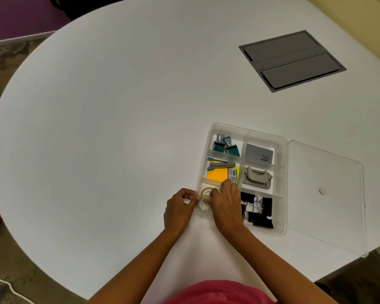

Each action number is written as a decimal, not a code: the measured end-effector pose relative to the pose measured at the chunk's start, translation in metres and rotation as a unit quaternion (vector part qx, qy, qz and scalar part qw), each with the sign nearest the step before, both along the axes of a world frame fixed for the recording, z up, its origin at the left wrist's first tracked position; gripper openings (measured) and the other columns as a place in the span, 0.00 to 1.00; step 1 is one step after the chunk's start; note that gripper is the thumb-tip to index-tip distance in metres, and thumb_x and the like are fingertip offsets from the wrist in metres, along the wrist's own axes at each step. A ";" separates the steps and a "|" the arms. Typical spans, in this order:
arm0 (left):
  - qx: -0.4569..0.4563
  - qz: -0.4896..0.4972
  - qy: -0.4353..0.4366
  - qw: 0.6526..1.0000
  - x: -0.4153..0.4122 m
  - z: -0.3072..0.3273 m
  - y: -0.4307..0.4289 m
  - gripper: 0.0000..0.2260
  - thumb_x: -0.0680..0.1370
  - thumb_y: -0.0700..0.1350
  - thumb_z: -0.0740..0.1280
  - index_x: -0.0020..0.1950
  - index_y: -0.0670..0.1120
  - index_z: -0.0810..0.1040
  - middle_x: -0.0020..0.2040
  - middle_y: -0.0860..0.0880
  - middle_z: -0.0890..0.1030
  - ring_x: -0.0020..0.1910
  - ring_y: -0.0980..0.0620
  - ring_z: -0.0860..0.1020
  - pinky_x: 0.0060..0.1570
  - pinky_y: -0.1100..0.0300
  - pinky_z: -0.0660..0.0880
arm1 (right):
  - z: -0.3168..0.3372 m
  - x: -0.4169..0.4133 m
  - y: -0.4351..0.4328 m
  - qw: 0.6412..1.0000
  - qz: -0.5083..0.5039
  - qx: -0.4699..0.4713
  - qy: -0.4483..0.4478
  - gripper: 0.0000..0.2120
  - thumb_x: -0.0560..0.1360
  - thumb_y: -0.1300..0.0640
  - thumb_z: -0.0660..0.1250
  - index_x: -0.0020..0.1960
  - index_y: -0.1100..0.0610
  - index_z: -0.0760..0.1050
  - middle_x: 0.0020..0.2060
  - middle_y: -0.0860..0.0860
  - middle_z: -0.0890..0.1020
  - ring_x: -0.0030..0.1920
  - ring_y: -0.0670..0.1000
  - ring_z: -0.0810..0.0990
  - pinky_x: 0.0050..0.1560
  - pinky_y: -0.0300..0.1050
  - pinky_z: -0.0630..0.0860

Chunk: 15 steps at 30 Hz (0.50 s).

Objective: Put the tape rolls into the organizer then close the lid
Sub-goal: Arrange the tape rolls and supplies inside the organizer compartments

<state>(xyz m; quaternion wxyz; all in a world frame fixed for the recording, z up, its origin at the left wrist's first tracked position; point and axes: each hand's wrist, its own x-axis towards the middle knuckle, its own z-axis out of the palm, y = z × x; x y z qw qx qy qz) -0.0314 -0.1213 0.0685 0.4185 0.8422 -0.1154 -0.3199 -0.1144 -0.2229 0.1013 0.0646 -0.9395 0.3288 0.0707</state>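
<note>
- Two bare hands meet at the near left corner of a clear organizer that sits on a white table.
- The tape rolls are clear and lie right between the two hands, in the corner box of the organizer.
- One roll lies flat a little farther away, just past the fingertips. Another roll sits closer, at the organizer's edge, between the thumbs.
- The left hand is curled, and its thumb and finger pinch at the edge of the closer roll.
- The right hand lies over the same box with its fingers bent down onto the rolls. I cannot tell if it grips one or just touches it.
- Just past the right hand are orange sticky notes and a stapler.
- To the right of the right hand are black clips, and a grey hole punch lies just beyond them.
- The clear lid lies open and flat on the table, far to the right of both hands.
- A grey panel is set in the table, far away past the hands.
</note>
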 end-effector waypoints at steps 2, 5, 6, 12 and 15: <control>0.002 0.001 0.000 1.000 0.000 0.000 0.000 0.06 0.74 0.54 0.69 0.48 0.55 0.76 0.46 0.57 0.78 0.46 0.55 0.77 0.50 0.58 0.76 | 0.001 0.001 0.000 1.000 -0.005 -0.002 -0.001 0.11 0.69 0.56 0.75 0.43 0.64 0.80 0.44 0.60 0.78 0.45 0.60 0.76 0.42 0.52 0.74; 0.005 0.003 0.000 1.000 0.000 0.001 -0.001 0.06 0.74 0.54 0.69 0.47 0.56 0.75 0.45 0.57 0.78 0.46 0.56 0.76 0.48 0.59 0.75 | 0.003 0.004 0.000 0.998 -0.041 -0.001 -0.043 0.05 0.65 0.64 0.75 0.37 0.65 0.80 0.41 0.61 0.78 0.42 0.60 0.76 0.39 0.51 0.74; 0.005 0.004 0.001 1.000 0.000 0.001 -0.001 0.06 0.74 0.54 0.69 0.47 0.56 0.75 0.45 0.57 0.78 0.46 0.56 0.77 0.48 0.59 0.75 | 0.003 0.005 -0.001 0.997 -0.052 0.002 -0.060 0.05 0.66 0.64 0.73 0.37 0.65 0.79 0.42 0.61 0.78 0.42 0.61 0.76 0.40 0.51 0.74; 0.010 0.001 -0.002 1.000 -0.001 0.002 0.001 0.08 0.74 0.55 0.68 0.49 0.54 0.77 0.46 0.57 0.79 0.46 0.55 0.77 0.49 0.57 0.76 | 0.008 0.016 0.000 0.993 -0.107 -0.042 -0.018 0.05 0.66 0.65 0.73 0.41 0.65 0.79 0.47 0.63 0.79 0.46 0.61 0.78 0.43 0.51 0.76; 0.008 0.003 0.001 1.000 -0.001 0.002 0.001 0.07 0.74 0.55 0.68 0.48 0.54 0.77 0.46 0.56 0.79 0.47 0.54 0.78 0.50 0.56 0.76 | 0.009 0.020 0.003 0.993 -0.105 -0.059 0.016 0.04 0.64 0.67 0.73 0.35 0.63 0.78 0.46 0.62 0.80 0.44 0.59 0.78 0.42 0.49 0.76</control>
